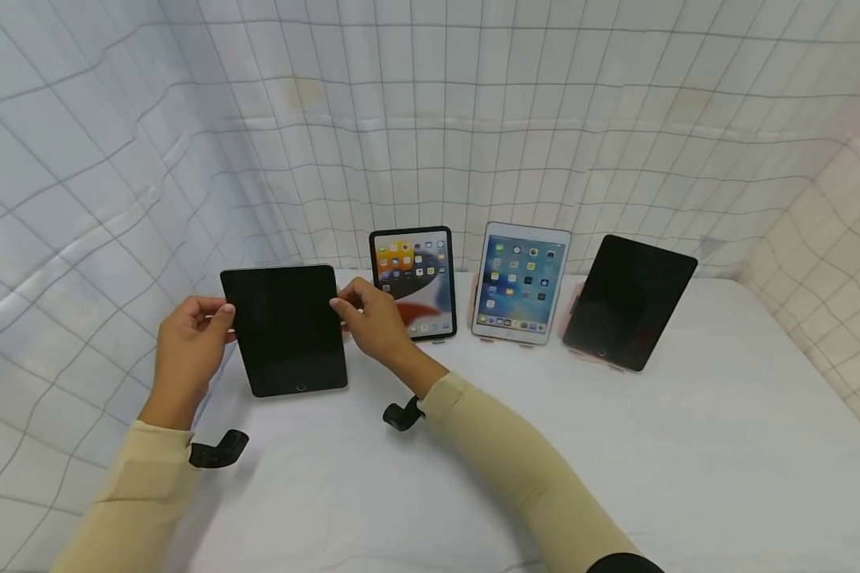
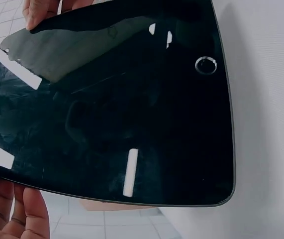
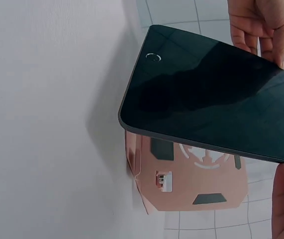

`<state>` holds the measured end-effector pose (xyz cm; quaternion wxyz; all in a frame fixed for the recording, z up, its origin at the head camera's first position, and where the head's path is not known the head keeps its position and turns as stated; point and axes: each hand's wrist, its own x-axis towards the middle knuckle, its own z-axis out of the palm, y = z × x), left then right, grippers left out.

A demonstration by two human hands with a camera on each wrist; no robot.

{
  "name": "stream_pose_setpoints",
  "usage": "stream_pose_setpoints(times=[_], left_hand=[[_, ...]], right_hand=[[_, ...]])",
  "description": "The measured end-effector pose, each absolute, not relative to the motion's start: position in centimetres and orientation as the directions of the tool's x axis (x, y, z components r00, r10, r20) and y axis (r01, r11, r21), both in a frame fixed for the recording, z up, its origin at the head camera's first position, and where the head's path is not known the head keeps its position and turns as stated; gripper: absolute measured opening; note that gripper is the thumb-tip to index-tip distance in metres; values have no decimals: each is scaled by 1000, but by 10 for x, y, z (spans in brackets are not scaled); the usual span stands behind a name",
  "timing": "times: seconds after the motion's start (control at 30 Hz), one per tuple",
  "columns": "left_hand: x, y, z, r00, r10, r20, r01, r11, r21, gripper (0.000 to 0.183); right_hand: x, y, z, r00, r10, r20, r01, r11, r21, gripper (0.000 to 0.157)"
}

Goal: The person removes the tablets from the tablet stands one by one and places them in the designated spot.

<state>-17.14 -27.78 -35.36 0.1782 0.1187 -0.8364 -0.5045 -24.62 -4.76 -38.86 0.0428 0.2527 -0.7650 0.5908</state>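
A black tablet point(image 1: 287, 330) with a dark screen is held up by both hands at the left of the table. My left hand point(image 1: 189, 342) pinches its left edge, thumb on the front. On the opposite edge, my right hand point(image 1: 373, 322) pinches with thumb and fingers. The round home button shows at the lower end in both wrist views. Behind the tablet, a rose-coloured stand point(image 3: 186, 174) with cut-outs and dark pads appears in the right wrist view, apart from the tablet's lower end. The tablet mostly covers this stand in the head view.
To the right, a tablet with a lit screen point(image 1: 416, 282), a white tablet point(image 1: 521, 282) and a dark-screened tablet point(image 1: 631, 302) lean on stands in a row. A checked cloth point(image 1: 437, 119) hangs behind them. White cloth covers the table point(image 1: 688, 461).
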Motion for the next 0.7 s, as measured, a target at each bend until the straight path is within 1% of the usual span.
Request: stream_pose_setpoints(times=[0.33,0.5,0.7], left_hand=[[-161,-287,-348,-957,-247,153,24,459,888,20],[-154,-291,-350,-971,-205,121,11,469,883,24],[-147,-293,-358,-985,-154,78,-4,469,883,30]], right_hand=[[-228,-45,-391,-898,-333,286,-343,126,-931,9],[-219,-44,-393,-914,-346,213,-263,104,-959,8],[-208,-41,-396,-921,-352,168,-221,117,-968,8]])
